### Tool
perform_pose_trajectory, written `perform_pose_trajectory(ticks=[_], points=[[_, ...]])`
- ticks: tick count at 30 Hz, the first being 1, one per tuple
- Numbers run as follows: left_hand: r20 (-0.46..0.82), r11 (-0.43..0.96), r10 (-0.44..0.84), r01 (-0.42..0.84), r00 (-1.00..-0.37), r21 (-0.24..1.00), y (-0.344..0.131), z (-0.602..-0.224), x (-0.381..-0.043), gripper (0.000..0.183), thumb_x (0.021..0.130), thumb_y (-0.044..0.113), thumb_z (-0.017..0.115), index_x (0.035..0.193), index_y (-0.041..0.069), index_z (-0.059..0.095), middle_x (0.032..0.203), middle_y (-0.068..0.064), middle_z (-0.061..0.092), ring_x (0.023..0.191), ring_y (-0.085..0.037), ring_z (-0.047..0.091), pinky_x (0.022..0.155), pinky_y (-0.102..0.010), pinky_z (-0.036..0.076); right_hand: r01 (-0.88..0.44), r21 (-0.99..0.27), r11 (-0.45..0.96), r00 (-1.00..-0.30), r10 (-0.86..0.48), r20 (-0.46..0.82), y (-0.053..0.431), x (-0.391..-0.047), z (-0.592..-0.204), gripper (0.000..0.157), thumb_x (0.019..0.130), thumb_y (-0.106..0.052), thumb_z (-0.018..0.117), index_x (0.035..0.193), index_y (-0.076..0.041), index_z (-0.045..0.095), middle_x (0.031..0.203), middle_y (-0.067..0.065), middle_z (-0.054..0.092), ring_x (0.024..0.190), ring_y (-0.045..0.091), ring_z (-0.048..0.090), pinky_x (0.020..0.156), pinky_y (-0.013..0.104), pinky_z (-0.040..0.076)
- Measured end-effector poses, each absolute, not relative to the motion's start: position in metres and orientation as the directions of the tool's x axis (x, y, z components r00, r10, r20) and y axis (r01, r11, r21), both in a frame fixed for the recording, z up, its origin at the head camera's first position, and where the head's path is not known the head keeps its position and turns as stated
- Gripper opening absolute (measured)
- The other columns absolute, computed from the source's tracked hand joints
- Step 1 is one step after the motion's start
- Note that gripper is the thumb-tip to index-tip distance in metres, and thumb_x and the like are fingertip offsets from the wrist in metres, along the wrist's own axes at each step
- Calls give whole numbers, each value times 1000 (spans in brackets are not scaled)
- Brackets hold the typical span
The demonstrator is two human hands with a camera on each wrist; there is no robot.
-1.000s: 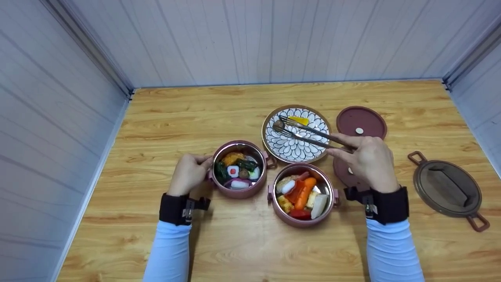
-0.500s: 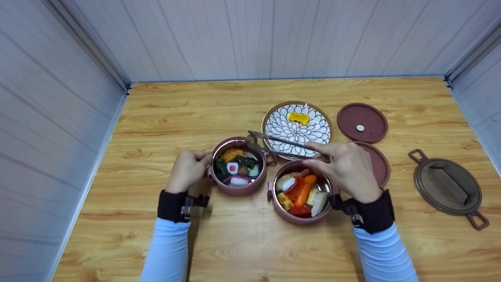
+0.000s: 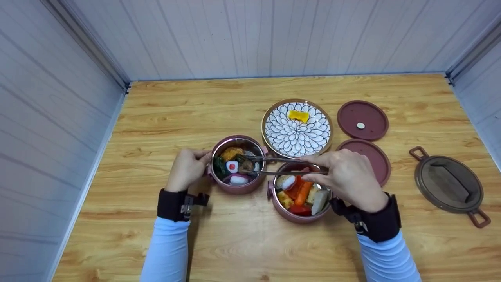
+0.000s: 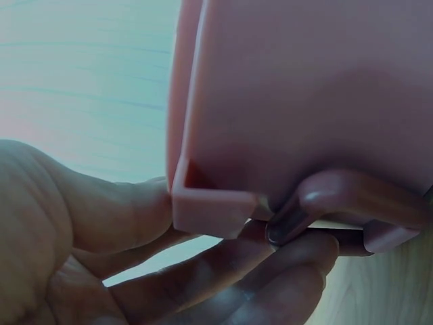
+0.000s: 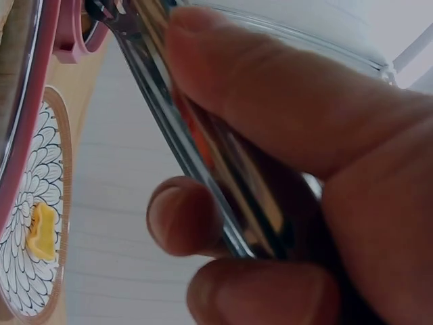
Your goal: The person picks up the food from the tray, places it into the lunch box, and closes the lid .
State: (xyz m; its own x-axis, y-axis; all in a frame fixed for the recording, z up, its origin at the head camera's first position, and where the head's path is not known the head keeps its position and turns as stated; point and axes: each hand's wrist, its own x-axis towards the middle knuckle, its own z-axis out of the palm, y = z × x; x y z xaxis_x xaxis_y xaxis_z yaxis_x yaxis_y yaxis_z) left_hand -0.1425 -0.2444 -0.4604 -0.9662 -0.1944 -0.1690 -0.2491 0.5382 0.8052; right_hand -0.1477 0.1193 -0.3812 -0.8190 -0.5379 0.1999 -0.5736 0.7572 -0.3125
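Observation:
My left hand [image 3: 186, 168] holds the left side of a small pink pot [image 3: 238, 190]; in the left wrist view its fingers [image 4: 284, 284] curl under the pot's side handle [image 4: 352, 196]. My right hand [image 3: 346, 176] grips metal tongs [image 3: 285, 172], thumb on one arm and fingers round the other. The tong tips reach inside the left pot, on either side of a brown meatball [image 3: 246, 165]. Around it lie leafy greens, a white piece with a red centre [image 3: 232, 167], an orange piece [image 3: 232, 152] and a white and purple piece [image 3: 238, 179].
A second pink pot [image 3: 291, 217] holds a sausage-like orange piece [image 3: 302, 192] and other food pieces. Behind it stands a patterned plate [image 3: 297, 145] with one yellow piece [image 3: 298, 116]. Two dark red round lids [image 3: 362, 111] and a brown handled lid [image 3: 448, 184] lie at right.
My right hand has moved left with the tongs, carrying the brown meatball from the plate over the rim and into the left pot. The left hand has stayed at that pot.

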Motion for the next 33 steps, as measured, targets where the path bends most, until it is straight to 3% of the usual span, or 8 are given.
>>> perform_pose_trajectory(ticks=[6, 14, 18, 27, 33], points=[[-180, 541, -190, -256, -965, 801, -244, -460, -143, 22, 99, 17, 62, 110, 3, 76, 77, -8, 68, 63, -17, 61, 57, -27, 50, -562, -277, 779, -827, -533, 180, 118, -142, -376, 43, 76, -43, 84, 116, -28, 76, 55, -10, 40, 50, 10, 35, 41, 30, 27], [-169, 544, -187, -245, -968, 802, -246, -458, -144, 22, 98, 15, 62, 111, 4, 75, 80, -9, 69, 62, -17, 61, 56, -27, 50, -546, -281, 789, -837, -517, 177, 117, -139, -372, 45, 77, -42, 84, 117, -25, 75, 53, -7, 36, 49, 11, 33, 40, 29, 26], [-177, 537, -189, -253, -966, 805, -246, -459, -143, 22, 99, 14, 62, 112, 3, 75, 81, -9, 70, 63, -18, 62, 56, -27, 50, -551, -284, 784, -834, -518, 188, 117, -140, -371, 44, 77, -42, 84, 115, -23, 76, 53, -8, 43, 47, 10, 35, 40, 29, 27], [-178, 531, -188, -253, -966, 809, -246, -462, -142, 21, 98, 15, 62, 111, 4, 75, 77, -8, 69, 61, -17, 61, 56, -27, 50, -536, -283, 795, -844, -514, 155, 117, -139, -369, 45, 78, -44, 82, 119, -25, 75, 53, -10, 25, 47, 10, 33, 42, 30, 29], [-168, 518, -173, -234, -971, 822, -247, -462, -143, 22, 99, 14, 61, 110, 2, 75, 79, -9, 69, 59, -15, 60, 54, -25, 50, -546, -308, 779, -837, -486, 253, 125, -140, -369, 46, 76, -41, 85, 116, -22, 76, 56, -8, 43, 50, 11, 36, 44, 29, 28]])
